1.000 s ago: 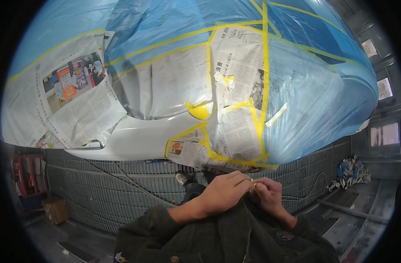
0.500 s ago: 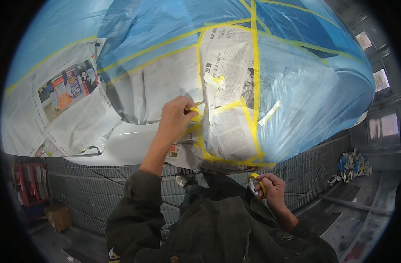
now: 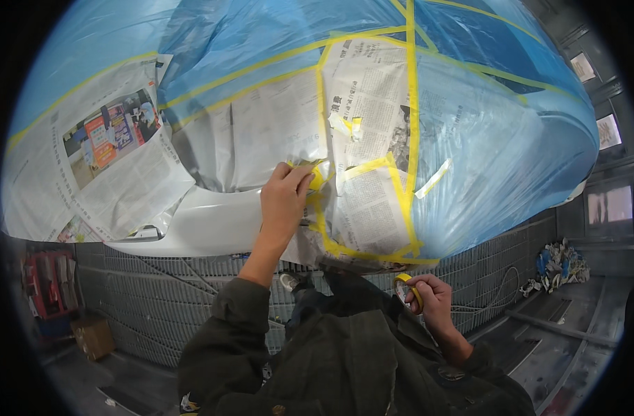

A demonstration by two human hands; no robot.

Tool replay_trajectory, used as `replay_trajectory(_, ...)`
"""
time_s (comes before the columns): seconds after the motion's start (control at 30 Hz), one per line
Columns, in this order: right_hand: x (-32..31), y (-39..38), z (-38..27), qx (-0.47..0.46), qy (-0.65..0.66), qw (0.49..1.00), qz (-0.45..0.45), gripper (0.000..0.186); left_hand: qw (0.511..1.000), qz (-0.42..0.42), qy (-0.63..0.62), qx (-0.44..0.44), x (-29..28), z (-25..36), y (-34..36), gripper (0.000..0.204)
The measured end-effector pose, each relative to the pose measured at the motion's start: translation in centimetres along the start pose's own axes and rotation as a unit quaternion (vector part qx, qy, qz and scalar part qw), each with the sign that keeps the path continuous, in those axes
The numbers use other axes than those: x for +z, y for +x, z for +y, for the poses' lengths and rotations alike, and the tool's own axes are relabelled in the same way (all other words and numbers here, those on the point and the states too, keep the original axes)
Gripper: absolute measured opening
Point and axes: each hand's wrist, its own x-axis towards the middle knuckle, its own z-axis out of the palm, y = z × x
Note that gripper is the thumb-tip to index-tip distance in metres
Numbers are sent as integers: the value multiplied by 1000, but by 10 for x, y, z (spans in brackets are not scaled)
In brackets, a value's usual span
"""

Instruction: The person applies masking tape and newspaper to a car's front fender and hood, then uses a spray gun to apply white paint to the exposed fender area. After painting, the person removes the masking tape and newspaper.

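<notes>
My left hand (image 3: 282, 201) is pinched on a short strip of yellow masking tape (image 3: 317, 180), against the edge of a newspaper sheet (image 3: 279, 121) on a car body. Its fingertips are partly hidden by the hand itself. A bare white panel (image 3: 206, 223) curves out beside and below that wrist. Near my body, my right hand (image 3: 435, 305) grips a roll of yellow masking tape (image 3: 401, 283). Right of the left hand, a smaller newspaper patch (image 3: 369, 211) is edged with yellow tape.
Blue plastic film (image 3: 490, 145) wraps the car, crossed by yellow tape lines. More newspaper (image 3: 36, 180) hangs at the left. Below is a metal floor grating (image 3: 150, 305). A cardboard box (image 3: 93, 338) and red rack (image 3: 46, 291) stand left; crumpled waste (image 3: 561, 265) lies right.
My left hand has shifted slightly along the paper edge and turned, its fingers now lying over the yellow strip. My right hand keeps the roll in about the same place.
</notes>
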Motion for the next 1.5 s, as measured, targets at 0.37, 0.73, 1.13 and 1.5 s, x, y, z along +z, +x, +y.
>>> replay_trajectory(0.37, 5, 2, -5, 1, -26, 999, -26, 22, 993, 7, -76, -89, 8, -7, 3, 22)
replay_trajectory(0.73, -2, -2, 3, -3, -28, 1000, -14, 22, 999, 23, -6, -31, 13, 9, -18, 22)
replay_trajectory(1.13, -4, 3, 2, 12, -51, 998, -31, 22, 974, -124, -84, -170, 5, -1, 21, 35)
replay_trajectory(1.5, 1, 8, -9, 28, -57, 997, -50, 22, 988, -66, -44, -131, 12, 5, 7, 36)
